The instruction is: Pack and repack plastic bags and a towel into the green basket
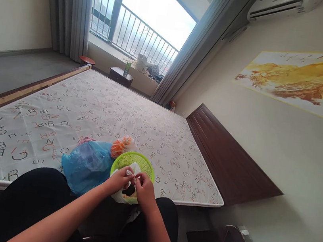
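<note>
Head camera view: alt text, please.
The left hand and right hand pinch a white plastic bag in a green plastic basket, beside a blue plastic bag on a letter-printed mattress. A railed balcony window lies beyond.

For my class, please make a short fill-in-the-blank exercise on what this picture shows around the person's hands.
1. The left hand and right hand pinch a ____ plastic bag.
2. The colour of the basket under the hands is ____.
3. The colour of the crumpled bag beside the basket is ____.
4. The mattress is printed with ____ of the alphabet.

Missing words: white; green; blue; letters.
</note>
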